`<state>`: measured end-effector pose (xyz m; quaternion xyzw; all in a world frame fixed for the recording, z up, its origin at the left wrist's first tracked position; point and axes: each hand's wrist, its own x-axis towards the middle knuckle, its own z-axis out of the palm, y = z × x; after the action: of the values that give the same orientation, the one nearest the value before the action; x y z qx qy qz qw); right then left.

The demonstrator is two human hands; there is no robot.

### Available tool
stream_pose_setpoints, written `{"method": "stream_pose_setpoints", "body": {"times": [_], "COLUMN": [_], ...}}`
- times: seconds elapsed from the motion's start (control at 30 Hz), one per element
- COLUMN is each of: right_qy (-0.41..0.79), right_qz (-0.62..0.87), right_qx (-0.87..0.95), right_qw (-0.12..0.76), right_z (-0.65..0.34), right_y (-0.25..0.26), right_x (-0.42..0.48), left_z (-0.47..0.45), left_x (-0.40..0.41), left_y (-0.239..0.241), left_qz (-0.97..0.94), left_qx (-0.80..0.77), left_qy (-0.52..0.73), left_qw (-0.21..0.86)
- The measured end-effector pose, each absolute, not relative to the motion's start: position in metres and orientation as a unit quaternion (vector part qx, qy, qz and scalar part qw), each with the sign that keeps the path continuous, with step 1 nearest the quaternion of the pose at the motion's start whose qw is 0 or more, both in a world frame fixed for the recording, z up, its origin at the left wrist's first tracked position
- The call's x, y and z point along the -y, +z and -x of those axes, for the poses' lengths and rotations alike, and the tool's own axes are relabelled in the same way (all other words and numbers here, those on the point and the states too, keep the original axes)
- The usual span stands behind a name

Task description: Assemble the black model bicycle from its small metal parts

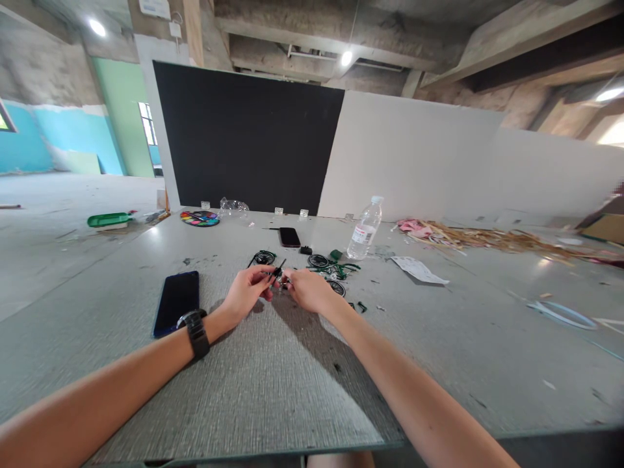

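Observation:
Above the table, my left hand point(246, 294) pinches a small thin black part point(278, 270) that slants up to the right. Close beside it, my right hand point(308, 288) has its fingers pressed together at the same spot; what they grip is too small to make out. Just past my hands lie pieces of a model bicycle: a black spoked wheel point(264, 258) behind my left hand, a second wheel point(318, 260) and a third wheel point(336, 288) by my right. Among them rests a dark green frame piece point(347, 268). Small green bits point(361, 307) lie nearer me.
A phone point(178, 298) lies left, and another dark phone point(289, 237) farther back. A water bottle point(364, 231) stands right of the parts, near a paper sheet point(419, 270). A colourful palette point(199, 218) and brown strips point(482, 237) lie along the back panel point(253, 136).

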<state>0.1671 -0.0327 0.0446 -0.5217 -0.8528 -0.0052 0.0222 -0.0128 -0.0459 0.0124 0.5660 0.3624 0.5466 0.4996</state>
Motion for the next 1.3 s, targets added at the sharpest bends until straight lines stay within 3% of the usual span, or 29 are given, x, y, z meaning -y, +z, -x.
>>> {"method": "stream_pose_setpoints", "body": {"times": [1.3], "right_qy": [0.022], "right_qz": [0.516], "right_qx": [0.856], "right_qw": [-0.003], "right_z": [-0.16], "right_y": [0.03], "right_x": [0.027], "left_z": [0.01], "left_x": [0.051], "left_y": [0.014], "left_qz": [-0.652], "left_qx": [-0.357], "left_qy": [0.478], "left_qw": [0.468]}}
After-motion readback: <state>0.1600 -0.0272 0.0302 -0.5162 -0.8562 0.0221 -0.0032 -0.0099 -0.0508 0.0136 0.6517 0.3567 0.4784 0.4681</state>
